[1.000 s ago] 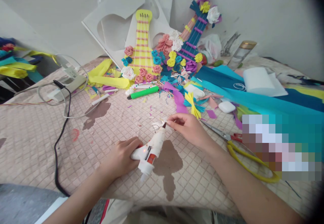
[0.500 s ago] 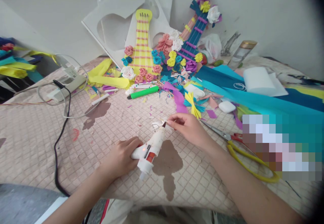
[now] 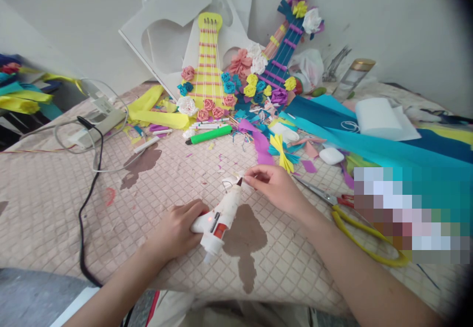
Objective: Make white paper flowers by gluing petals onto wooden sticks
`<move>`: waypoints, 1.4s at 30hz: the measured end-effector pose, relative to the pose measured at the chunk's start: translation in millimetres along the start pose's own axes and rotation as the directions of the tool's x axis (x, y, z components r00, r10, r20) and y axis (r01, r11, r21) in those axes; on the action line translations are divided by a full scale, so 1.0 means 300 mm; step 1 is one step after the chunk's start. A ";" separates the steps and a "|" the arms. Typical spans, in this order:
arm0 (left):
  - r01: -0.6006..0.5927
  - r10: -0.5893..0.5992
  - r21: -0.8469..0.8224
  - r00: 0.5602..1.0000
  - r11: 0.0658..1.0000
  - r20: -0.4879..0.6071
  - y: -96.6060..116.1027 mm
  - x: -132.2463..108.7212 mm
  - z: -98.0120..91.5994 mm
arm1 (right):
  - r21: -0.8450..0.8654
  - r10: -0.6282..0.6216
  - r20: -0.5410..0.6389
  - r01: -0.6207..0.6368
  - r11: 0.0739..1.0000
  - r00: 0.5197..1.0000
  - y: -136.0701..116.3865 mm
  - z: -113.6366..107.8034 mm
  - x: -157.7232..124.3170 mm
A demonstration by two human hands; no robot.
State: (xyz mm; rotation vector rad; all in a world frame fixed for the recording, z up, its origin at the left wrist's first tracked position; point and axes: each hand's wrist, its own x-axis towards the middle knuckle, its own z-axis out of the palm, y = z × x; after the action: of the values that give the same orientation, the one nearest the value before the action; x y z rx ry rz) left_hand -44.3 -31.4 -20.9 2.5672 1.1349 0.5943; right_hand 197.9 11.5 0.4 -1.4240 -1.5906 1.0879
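My left hand (image 3: 177,228) is wrapped round the handle of a white hot glue gun (image 3: 220,213), which lies low over the pink quilted cloth (image 3: 166,169) with its nozzle pointing away from me. Right at the nozzle tip, my right hand (image 3: 275,186) pinches a small white paper piece (image 3: 236,178). A thin glue thread curls beside the tip. The gun's black cord (image 3: 86,203) runs off to the left.
Yellow-handled scissors (image 3: 354,218) lie right of my right wrist. Behind are a green marker (image 3: 209,135), a yellow paper guitar (image 3: 209,65) and a blue paper guitar (image 3: 284,51) with paper flowers, teal paper sheets (image 3: 369,144), paper scraps and a power strip (image 3: 99,120) at left.
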 end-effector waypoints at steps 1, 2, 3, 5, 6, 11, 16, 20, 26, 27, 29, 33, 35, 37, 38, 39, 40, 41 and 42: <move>-0.001 0.001 -0.002 1.000 1.000 -0.002 0.000 0.000 0.001 | 0.001 0.000 -0.002 0.000 1.000 1.000 0.001 0.001 0.000; -0.002 0.002 -0.004 1.000 1.000 -0.007 0.000 0.001 0.002 | 0.002 0.000 -0.004 0.000 1.000 1.000 0.001 0.001 0.000; -0.002 0.002 -0.008 1.000 1.000 -0.009 0.000 0.002 0.003 | 0.003 0.001 -0.006 -0.001 1.000 1.000 0.001 0.002 0.000; 0.001 -0.001 -0.015 1.000 1.000 -0.010 0.000 0.004 0.004 | 0.007 0.003 -0.013 -0.003 1.000 1.000 0.001 0.004 0.000; 0.005 -0.005 -0.016 1.000 1.000 -0.007 0.001 0.005 0.005 | 0.009 0.004 -0.016 -0.004 1.000 1.000 0.001 0.005 0.000; 0.022 -0.022 -0.021 1.000 1.000 0.004 0.001 0.009 0.004 | 0.004 -0.010 -0.017 0.010 1.000 1.000 0.002 0.005 -0.001; 0.026 -0.026 -0.034 1.000 0.999 -0.003 0.005 0.010 -0.002 | 0.013 -0.008 -0.021 0.008 1.000 1.000 0.006 0.005 0.001; 0.020 -0.021 -0.036 0.999 0.999 -0.030 0.011 0.010 -0.009 | 0.015 0.005 -0.031 -0.004 1.000 1.000 0.004 0.004 0.000; 0.043 -0.054 -0.103 0.993 0.994 -0.104 0.021 0.014 -0.030 | 0.007 0.008 -0.025 -0.008 1.000 1.000 -0.003 0.000 0.000; 0.045 -0.059 -0.118 0.992 0.992 -0.114 0.020 0.014 -0.033 | 0.009 0.002 -0.024 -0.001 1.000 1.000 -0.003 -0.001 0.000; 0.052 -0.069 -0.141 0.990 0.989 -0.122 0.015 0.012 -0.038 | 0.014 -0.006 -0.025 0.006 1.000 1.000 -0.001 -0.003 0.000; 0.086 -0.112 -0.170 0.983 0.982 -0.144 -0.001 0.001 -0.037 | 0.030 -0.002 -0.014 0.002 1.000 1.000 0.000 -0.006 0.001; 0.155 -0.188 -0.200 0.969 0.967 -0.159 -0.007 -0.007 -0.036 | 0.042 -0.001 -0.006 0.001 0.999 1.000 -0.001 -0.005 0.002; 0.250 -0.297 -0.251 0.939 0.935 -0.172 -0.013 -0.013 -0.039 | 0.051 -0.003 -0.005 0.003 0.999 1.000 -0.001 -0.004 0.003; 0.292 -0.348 -0.278 0.920 0.915 -0.181 -0.018 -0.015 -0.044 | 0.052 -0.002 -0.006 0.002 0.999 1.000 -0.001 -0.004 0.003; 0.326 -0.392 -0.297 0.899 0.897 -0.196 -0.025 -0.017 -0.053 | 0.049 0.000 -0.009 0.001 0.999 1.000 0.000 -0.003 0.004; 0.361 -0.433 -0.305 0.875 0.881 -0.217 -0.034 -0.017 -0.065 | 0.043 0.002 -0.014 -0.001 0.999 1.000 0.000 -0.003 0.004; 0.397 -0.472 -0.297 0.846 0.868 -0.249 -0.047 -0.016 -0.080 | 0.038 0.003 -0.018 -0.002 0.999 1.000 0.000 -0.003 0.004; 0.440 -0.509 -0.275 0.813 0.855 -0.282 -0.063 -0.014 -0.098 | 0.033 0.002 -0.021 -0.001 0.999 1.000 0.000 -0.003 0.004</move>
State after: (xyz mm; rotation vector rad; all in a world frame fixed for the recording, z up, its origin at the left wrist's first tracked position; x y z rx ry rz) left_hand -72.8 -19.9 -3.9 1.9355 1.6688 0.9913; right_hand 198.5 12.8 0.6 -1.4110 -1.5502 1.0914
